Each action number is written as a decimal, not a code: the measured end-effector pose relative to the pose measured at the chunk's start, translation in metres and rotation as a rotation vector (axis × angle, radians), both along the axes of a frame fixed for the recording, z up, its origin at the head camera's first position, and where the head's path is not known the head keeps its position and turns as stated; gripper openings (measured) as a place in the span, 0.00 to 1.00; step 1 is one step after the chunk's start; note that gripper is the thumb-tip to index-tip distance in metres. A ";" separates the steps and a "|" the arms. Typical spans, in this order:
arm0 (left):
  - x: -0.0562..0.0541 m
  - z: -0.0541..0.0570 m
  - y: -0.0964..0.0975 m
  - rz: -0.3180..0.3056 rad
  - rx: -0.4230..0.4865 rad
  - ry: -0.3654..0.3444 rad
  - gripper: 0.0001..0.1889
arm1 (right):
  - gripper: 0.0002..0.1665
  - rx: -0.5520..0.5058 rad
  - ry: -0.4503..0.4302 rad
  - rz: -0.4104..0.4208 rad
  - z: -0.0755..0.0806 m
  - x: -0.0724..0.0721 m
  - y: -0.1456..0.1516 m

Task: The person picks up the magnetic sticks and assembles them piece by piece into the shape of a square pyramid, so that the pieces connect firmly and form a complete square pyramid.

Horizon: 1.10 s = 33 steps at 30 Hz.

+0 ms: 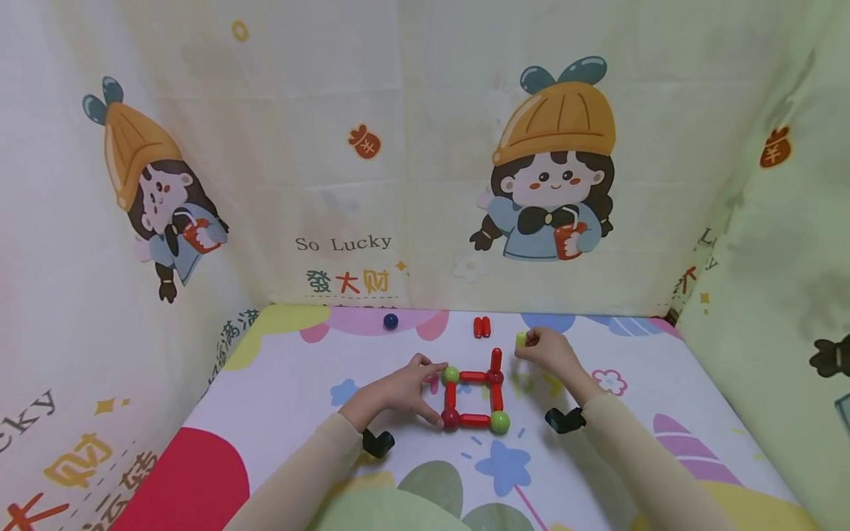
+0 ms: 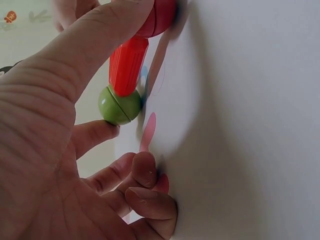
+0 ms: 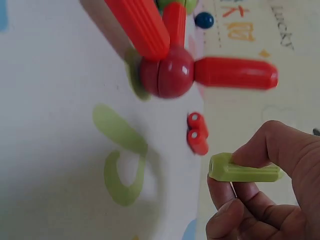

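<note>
Cartoon-printed cloth (image 1: 438, 184) behind a patterned tabletop (image 1: 285, 391); on it, a square frame (image 1: 474, 421) of red rods (image 1: 497, 399) and green and red balls (image 1: 499, 422), one upright rod (image 1: 496, 360) at the far right corner; held at left by the left hand (image 1: 398, 391), thumb and forefinger wide apart; pinched in the right hand (image 1: 553, 357), nearby, a light green rod (image 3: 247, 174); farther off, two red rods (image 1: 487, 327), a navy ball (image 1: 390, 321).

A square frame (image 1: 474, 377) lies flat near the middle of the desk (image 1: 299, 383), an upright rod (image 1: 496, 360) rising from its back right corner. The left fingers (image 2: 97, 136) span its left side, from front corner to back. To its right, slightly behind, the right fingers (image 3: 260, 145) hold a short rod (image 1: 521, 340). Farther back, two rods (image 1: 482, 327) sit together; a loose ball (image 1: 390, 321) rests left of them.
</note>
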<state>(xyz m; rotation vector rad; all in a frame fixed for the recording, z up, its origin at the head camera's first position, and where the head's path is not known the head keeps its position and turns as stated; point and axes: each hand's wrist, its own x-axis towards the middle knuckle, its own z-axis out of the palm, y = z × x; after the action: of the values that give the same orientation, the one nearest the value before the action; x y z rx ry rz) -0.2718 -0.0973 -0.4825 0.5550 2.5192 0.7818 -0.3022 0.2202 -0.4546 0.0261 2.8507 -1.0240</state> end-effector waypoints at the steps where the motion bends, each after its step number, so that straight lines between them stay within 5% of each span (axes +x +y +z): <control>1: 0.000 0.000 0.000 0.000 0.000 0.001 0.53 | 0.22 0.005 0.008 0.011 0.002 0.004 -0.001; 17: 0.000 0.001 0.001 0.000 -0.006 -0.002 0.54 | 0.15 -0.077 0.029 0.170 0.008 0.061 -0.024; 33: 0.002 0.003 -0.001 -0.001 0.011 -0.014 0.53 | 0.15 -0.165 -0.025 0.328 -0.006 0.089 -0.026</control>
<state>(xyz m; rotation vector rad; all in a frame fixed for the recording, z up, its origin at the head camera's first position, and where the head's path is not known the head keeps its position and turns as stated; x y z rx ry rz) -0.2702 -0.0983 -0.4797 0.5528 2.5033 0.7969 -0.2134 0.1944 -0.4601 -0.4234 2.6166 -1.1666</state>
